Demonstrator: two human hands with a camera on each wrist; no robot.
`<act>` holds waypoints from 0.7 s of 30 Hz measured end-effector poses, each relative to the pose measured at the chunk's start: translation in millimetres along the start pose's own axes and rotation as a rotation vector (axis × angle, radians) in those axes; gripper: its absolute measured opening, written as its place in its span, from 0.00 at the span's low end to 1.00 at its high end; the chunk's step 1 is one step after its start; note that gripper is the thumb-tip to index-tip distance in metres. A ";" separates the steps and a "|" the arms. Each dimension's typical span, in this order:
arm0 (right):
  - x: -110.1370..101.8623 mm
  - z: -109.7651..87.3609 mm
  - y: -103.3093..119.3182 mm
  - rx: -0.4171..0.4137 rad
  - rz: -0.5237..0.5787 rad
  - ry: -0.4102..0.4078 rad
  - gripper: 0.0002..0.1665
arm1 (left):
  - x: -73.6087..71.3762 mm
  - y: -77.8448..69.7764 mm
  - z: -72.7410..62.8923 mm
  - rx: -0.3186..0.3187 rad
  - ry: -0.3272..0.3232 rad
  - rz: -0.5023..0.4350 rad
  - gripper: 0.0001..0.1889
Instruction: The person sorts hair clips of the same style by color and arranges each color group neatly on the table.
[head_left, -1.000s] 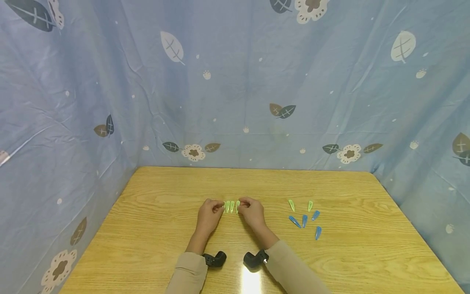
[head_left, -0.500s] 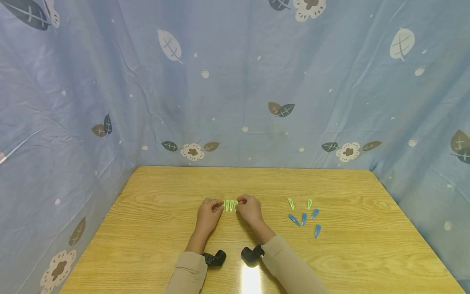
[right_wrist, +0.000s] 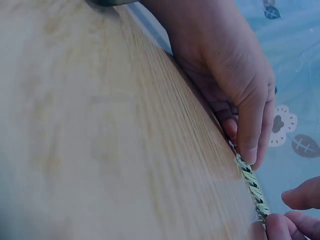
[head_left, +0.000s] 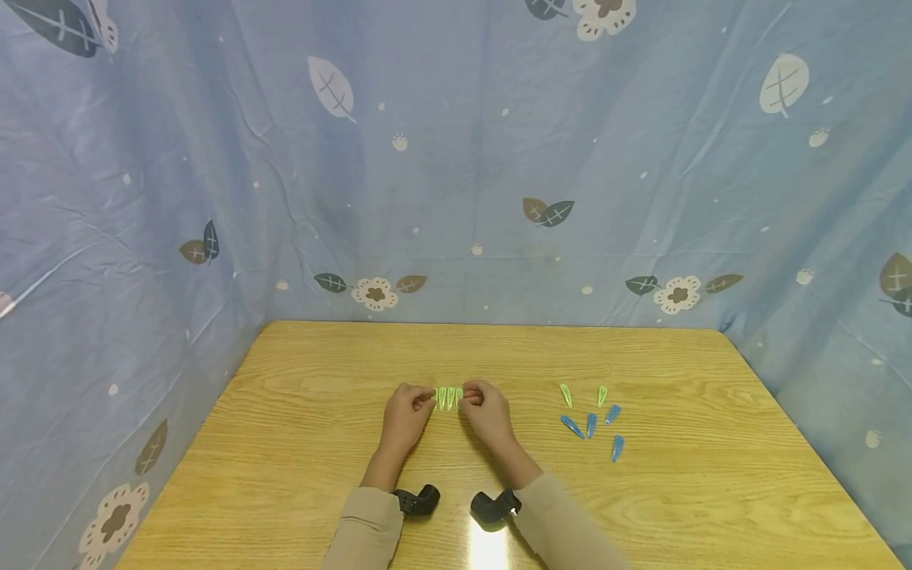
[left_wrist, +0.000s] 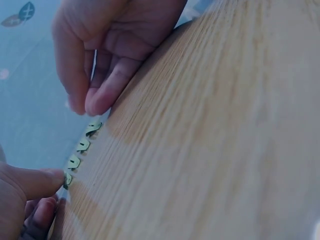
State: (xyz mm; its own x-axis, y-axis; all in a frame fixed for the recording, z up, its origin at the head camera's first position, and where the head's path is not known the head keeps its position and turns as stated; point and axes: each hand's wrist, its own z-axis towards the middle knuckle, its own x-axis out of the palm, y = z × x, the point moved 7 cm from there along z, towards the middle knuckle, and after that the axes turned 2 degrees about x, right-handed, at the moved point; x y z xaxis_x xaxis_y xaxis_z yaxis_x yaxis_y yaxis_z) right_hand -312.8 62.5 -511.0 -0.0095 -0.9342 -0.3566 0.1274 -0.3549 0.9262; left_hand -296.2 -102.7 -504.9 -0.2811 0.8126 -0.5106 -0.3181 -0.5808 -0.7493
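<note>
On the table, four-sided row aside, several yellow-green snap hair clips (head_left: 451,398) lie upright side by side between the two hands. My left hand (head_left: 404,416) is at the row's left end; in the left wrist view its thumb (left_wrist: 47,181) touches the end clip (left_wrist: 68,180), apart from the fingers below. At the right end is my right hand (head_left: 488,413). The right wrist view shows its fingers (right_wrist: 279,227) right beside the nearest clip (right_wrist: 262,209), with the thumb standing away from them. Parts of both end clips are hidden behind fingertips.
To the right on the wooden table (head_left: 285,467) lie two loose yellow-green clips, one (head_left: 566,395) left of the other (head_left: 602,396). Several blue hair clips (head_left: 591,425) are scattered below them. A patterned blue curtain (head_left: 427,158) surrounds the table's back and sides.
The rightmost green clip has moved left with my right hand, closing the gap to the row. My left hand has stayed at the left end.
</note>
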 end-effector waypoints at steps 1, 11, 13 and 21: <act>-0.4 -0.7 0.2 -0.004 0.007 -0.003 0.17 | 0.5 1.2 0.5 -0.013 0.004 0.004 0.07; -3.2 -7.2 -1.1 -0.048 0.125 0.002 0.17 | 5.0 7.7 2.6 -0.103 0.046 0.032 0.07; -5.2 -9.3 -1.3 -0.051 0.135 0.007 0.16 | 4.9 6.9 2.0 -0.104 0.047 0.029 0.07; -23.8 -20.3 -1.8 -0.038 0.187 0.029 0.19 | 2.2 5.7 2.4 -0.092 0.034 0.025 0.07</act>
State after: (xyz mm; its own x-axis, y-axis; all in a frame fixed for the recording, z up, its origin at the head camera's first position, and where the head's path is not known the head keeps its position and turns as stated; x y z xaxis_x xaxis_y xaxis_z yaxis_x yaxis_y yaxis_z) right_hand -292.6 86.0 -506.7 0.0465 -0.9821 -0.1827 0.1616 -0.1731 0.9716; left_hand -300.8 -104.4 -509.3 -0.2565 0.8000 -0.5423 -0.2266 -0.5953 -0.7709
